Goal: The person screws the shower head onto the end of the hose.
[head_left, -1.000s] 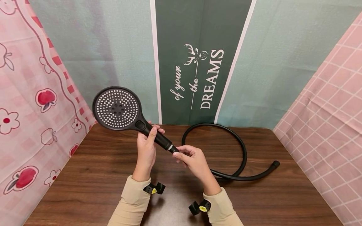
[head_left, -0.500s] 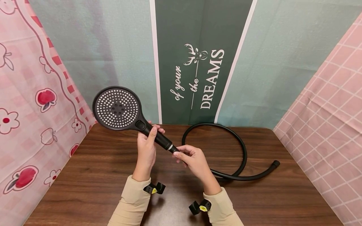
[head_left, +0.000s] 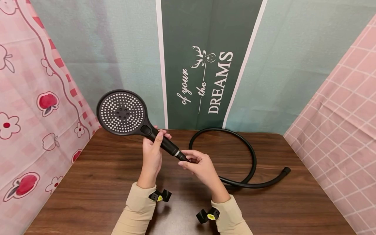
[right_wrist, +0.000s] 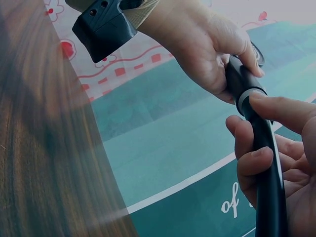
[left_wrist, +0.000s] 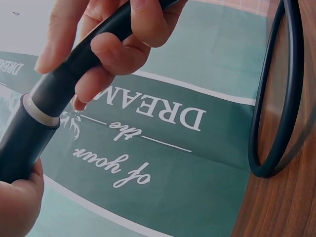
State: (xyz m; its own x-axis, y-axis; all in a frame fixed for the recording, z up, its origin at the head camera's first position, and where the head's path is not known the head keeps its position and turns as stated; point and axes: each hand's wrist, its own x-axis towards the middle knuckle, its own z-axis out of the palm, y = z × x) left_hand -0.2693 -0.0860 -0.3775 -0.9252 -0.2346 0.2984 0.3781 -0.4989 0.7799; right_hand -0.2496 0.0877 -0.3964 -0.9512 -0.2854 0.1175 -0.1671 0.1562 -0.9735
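A black handheld shower head (head_left: 121,112), its round face dotted with white nozzles, is held up over the table, tilted with the face at upper left. My left hand (head_left: 151,160) grips its handle, thumb along the front. At the handle's lower end a pale ring (left_wrist: 41,111) shows between the handle and the connector of a black shower hose (right_wrist: 270,202). Around that connector and hose curl the fingers of my right hand (head_left: 202,166). Its thumb and forefinger stand slightly spread near the ring.
Behind my right hand the hose loops over the brown wooden table (head_left: 176,209), its free end (head_left: 286,170) lying at the right. A printed green cloth (head_left: 211,26) hangs at the back, with pink cloths on both sides. Each wrist carries a small black camera (head_left: 202,215).
The thumb and forefinger of my right hand have spread apart a little and shifted at the hose connector. My left hand and the shower head have stayed in place.
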